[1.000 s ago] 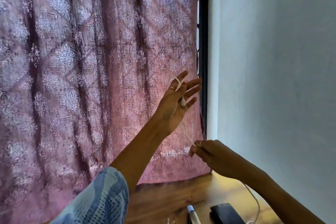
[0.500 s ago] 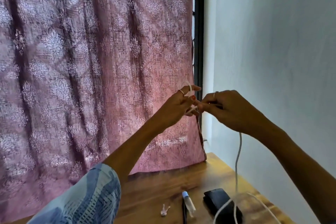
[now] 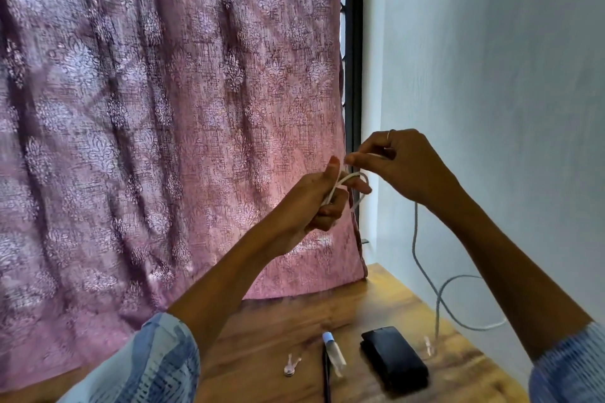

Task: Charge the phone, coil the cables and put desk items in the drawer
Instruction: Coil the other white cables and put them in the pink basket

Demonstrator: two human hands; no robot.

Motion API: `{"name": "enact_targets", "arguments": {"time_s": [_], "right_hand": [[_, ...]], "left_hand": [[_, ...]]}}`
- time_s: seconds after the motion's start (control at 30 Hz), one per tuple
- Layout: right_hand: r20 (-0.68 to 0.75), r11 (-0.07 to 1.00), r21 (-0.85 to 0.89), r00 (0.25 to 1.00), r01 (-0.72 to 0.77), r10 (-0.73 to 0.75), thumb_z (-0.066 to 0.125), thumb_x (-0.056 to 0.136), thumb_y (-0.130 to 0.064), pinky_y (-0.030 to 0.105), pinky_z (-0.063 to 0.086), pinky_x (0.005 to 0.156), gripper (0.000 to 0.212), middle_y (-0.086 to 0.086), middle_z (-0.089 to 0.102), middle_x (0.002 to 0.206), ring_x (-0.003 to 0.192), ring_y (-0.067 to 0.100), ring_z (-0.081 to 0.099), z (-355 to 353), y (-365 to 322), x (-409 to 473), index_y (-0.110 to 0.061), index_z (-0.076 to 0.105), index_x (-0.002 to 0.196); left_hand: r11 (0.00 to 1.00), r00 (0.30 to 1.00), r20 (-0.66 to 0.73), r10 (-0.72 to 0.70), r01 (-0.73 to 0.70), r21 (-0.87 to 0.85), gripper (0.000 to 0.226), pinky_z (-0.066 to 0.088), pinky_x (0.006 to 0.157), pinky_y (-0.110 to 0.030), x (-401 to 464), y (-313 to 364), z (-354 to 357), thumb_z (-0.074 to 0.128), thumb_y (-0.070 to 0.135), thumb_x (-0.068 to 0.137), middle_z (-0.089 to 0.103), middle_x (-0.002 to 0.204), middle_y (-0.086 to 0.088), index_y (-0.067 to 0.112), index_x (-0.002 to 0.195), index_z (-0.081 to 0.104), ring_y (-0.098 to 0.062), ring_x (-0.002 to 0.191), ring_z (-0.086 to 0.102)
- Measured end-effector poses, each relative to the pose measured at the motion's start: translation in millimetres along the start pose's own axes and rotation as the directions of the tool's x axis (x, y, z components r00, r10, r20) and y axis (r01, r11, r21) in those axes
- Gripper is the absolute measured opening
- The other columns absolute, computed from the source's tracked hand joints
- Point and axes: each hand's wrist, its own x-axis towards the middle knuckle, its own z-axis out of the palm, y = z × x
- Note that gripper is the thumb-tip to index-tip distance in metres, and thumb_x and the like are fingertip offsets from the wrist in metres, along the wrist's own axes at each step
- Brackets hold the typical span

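White cable [image 3: 415, 239] looped round curled left hand [image 3: 319, 203], pinched at top by right hand [image 3: 404, 167], slack tail dropping right to table [image 3: 278, 330].

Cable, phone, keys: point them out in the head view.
cable [image 3: 415, 239], head view, on the hanging stretch below the right hand
phone [image 3: 394, 358], head view, middle of its dark face
keys [image 3: 290, 366], head view, on the small pale bunch

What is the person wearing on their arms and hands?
Both arms are bare from about the elbow down. The left sleeve is light blue with a darker blue blotchy print. The right sleeve is blue with fine stripes. The right hand wears a thin ring. The left hand has a red-painted thumbnail.
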Motion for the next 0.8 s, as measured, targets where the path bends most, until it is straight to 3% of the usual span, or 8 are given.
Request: {"name": "enact_targets", "arguments": {"time_s": [0.1,0.2,0.33,0.47,0.6,0.67,0.73,0.8], "right_hand": [[-0.006,0.992,0.122,1.000,-0.026,0.027,0.061,0.084,-0.037,-0.003,0.040,0.063,0.020,-0.014,0.062,0.070,0.065,-0.003,0.061,6,3,-1,-0.019,0.068,0.081],[0.000,0.960,0.264,0.995,-0.094,0.097,0.053,0.092,-0.034,0.007,0.041,0.051,0.029,-0.004,0.055,0.058,0.050,0.000,0.054,12,7,-8,-0.012,0.066,0.077],[0.094,0.813,0.524,0.966,-0.254,0.241,0.049,0.095,-0.032,0.019,0.032,0.044,0.036,0.003,0.044,0.055,0.047,0.011,0.038,23,15,-25,-0.011,0.058,0.068],[0.216,0.763,0.559,0.945,-0.325,0.244,0.041,0.099,-0.027,0.023,0.031,0.042,0.035,0.006,0.045,0.055,0.041,0.011,0.038,45,16,-48,-0.003,0.053,0.076],[0.353,0.779,0.514,0.916,-0.358,0.188,0.037,0.101,-0.019,0.019,0.034,0.040,0.023,0.003,0.049,0.053,0.038,0.011,0.041,60,14,-66,-0.023,0.055,0.088],[0.423,0.792,0.471,0.888,-0.387,0.182,0.038,0.100,-0.017,0.017,0.035,0.039,0.019,-0.001,0.048,0.051,0.038,0.007,0.041,63,12,-70,-0.026,0.055,0.097],[0.456,0.831,0.396,0.869,-0.391,0.192,0.043,0.099,-0.018,0.017,0.039,0.042,0.015,-0.006,0.050,0.053,0.041,0.006,0.044,63,10,-71,-0.026,0.056,0.097],[0.418,0.905,0.262,0.884,-0.337,0.208,0.050,0.096,-0.023,0.013,0.043,0.052,0.009,-0.013,0.055,0.064,0.050,0.004,0.052,61,5,-71,-0.026,0.058,0.097]], "left_hand": [[0.993,1.000,0.013,0.001,0.000,-0.117,0.045,0.015,0.041,-0.018,-1,4,3,0.037,0.044,0.093,0.025,0.046,0.010,0.008,0.095,0.063,-0.002,0.036,0.018],[0.974,0.999,0.027,0.033,-0.026,-0.227,0.039,0.014,0.040,-0.019,-3,5,6,0.042,0.041,0.090,0.025,0.045,0.009,0.008,0.096,0.062,-0.002,0.034,0.018],[0.898,0.998,0.009,0.066,-0.056,-0.437,0.030,0.011,0.042,-0.021,-3,7,13,0.044,0.032,0.092,0.027,0.045,0.007,0.008,0.094,0.063,-0.002,0.032,0.020],[0.855,0.991,-0.062,0.115,-0.130,-0.502,0.027,0.031,0.044,-0.018,2,7,14,0.048,0.026,0.088,0.042,0.050,0.006,0.007,0.103,0.059,-0.003,0.037,0.037],[0.792,0.980,-0.145,0.138,-0.197,-0.577,0.039,0.051,0.057,-0.019,8,6,9,0.052,0.020,0.085,0.061,0.064,0.005,0.007,0.121,0.056,-0.004,0.051,0.058],[0.836,0.968,-0.207,0.140,-0.228,-0.499,0.035,0.054,0.071,-0.020,11,5,8,0.049,0.016,0.091,0.068,0.075,0.005,0.010,0.125,0.054,-0.006,0.066,0.067],[0.946,0.937,-0.286,0.202,-0.263,-0.192,0.029,0.052,0.086,-0.021,13,2,7,0.042,0.014,0.099,0.071,0.084,0.007,0.017,0.126,0.052,-0.008,0.081,0.070],[0.946,0.905,-0.288,0.313,-0.271,0.178,0.033,0.049,0.094,-0.022,13,-3,8,0.037,0.014,0.101,0.070,0.092,0.005,0.020,0.133,0.044,-0.011,0.091,0.069]]}}
